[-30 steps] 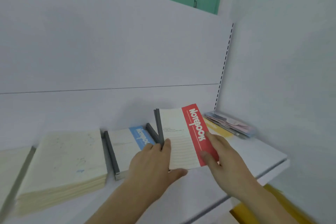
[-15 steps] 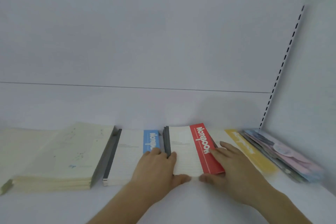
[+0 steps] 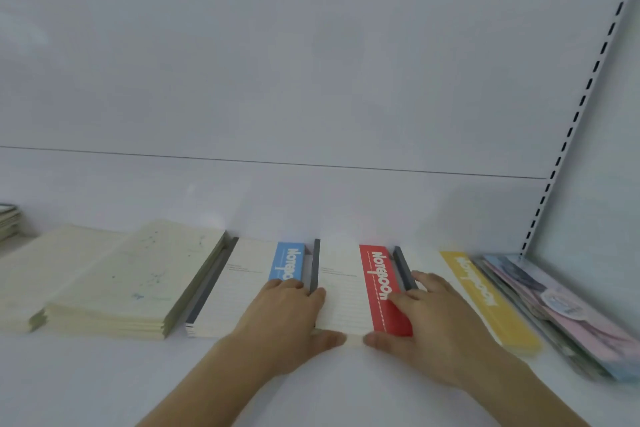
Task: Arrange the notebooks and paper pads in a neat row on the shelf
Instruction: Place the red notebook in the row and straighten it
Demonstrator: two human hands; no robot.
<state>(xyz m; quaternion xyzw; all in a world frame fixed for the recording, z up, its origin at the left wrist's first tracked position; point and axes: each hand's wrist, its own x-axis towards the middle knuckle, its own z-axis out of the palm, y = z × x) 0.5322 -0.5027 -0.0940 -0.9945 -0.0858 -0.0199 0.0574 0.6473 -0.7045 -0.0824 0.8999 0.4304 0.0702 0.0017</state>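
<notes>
A red-striped notebook stack (image 3: 349, 291) lies flat on the white shelf (image 3: 104, 385), between a blue-striped notebook stack (image 3: 249, 288) and a yellow-striped one (image 3: 485, 295). My left hand (image 3: 287, 319) grips the red stack's left front corner, thumb along its front edge. My right hand (image 3: 436, 322) holds its right side, fingers over the red stripe. Left of the blue stack sit two cream paper pad stacks, the nearer one (image 3: 138, 281) and a farther one (image 3: 52, 270).
Pastel pink and blue notebooks (image 3: 561, 308) lie at the far right against the slotted upright (image 3: 568, 135). Another small stack (image 3: 8, 222) shows at the left edge. The white back panel rises behind the row.
The red notebook stack has come down from a tilted, lifted pose to lie flat between the blue and yellow stacks. Both hands stayed on it; the view has swung left.
</notes>
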